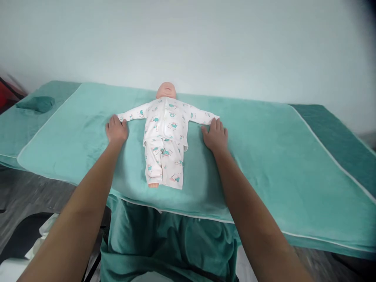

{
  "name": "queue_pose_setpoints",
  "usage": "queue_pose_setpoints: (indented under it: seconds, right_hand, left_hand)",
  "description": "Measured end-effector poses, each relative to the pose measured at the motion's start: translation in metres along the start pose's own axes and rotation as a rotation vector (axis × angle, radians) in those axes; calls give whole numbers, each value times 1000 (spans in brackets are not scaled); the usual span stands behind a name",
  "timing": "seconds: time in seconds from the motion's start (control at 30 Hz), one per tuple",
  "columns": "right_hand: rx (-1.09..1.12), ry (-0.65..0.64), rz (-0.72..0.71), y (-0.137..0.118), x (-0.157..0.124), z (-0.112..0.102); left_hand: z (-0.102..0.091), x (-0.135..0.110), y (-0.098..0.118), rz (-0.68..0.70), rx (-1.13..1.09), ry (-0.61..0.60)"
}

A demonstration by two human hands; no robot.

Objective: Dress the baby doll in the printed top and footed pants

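Note:
A baby doll (166, 91) lies on its back on the green bed cover, arms spread out to both sides. It wears a white printed top (165, 121) and matching trousers (163, 162). One foot (153, 185) shows below the trouser leg on the left; the other leg's end is covered by cloth. My left hand (116, 130) rests palm down at the cuff of the sleeve on the left, fingers stretched out. At the opposite cuff, my right hand (216, 136) lies with its fingers at the sleeve end and the thumb apart. The doll's hands are not visible.
The long bed (264, 164) carries a green cover with white piping and has a face hole (37, 104) at its left end. A pale wall (188, 43) runs behind it. Beside me at lower left stands a black chair (25, 233) with white cloth on it.

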State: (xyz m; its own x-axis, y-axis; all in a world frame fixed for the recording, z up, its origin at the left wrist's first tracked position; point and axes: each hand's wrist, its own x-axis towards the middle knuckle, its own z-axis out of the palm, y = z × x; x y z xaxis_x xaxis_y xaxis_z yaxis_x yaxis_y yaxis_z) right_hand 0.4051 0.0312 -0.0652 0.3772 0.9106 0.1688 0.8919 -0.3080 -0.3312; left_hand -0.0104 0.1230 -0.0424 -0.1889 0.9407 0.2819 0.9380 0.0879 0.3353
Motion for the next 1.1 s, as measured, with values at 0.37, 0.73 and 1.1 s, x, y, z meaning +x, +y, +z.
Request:
queue_pose_setpoints:
  seconds: [0.37,0.73,1.1]
  right_hand:
    - [318,11,-406,-18,-131,-16]
    - [261,176,-639,-116,-250,-36]
    - [225,149,-619,-143,-247,-36]
  left_hand:
    - [-20,-69,-4,83,54,-36]
    - [-20,-77,-1,102,42,3]
    - [-18,-77,2,102,56,63]
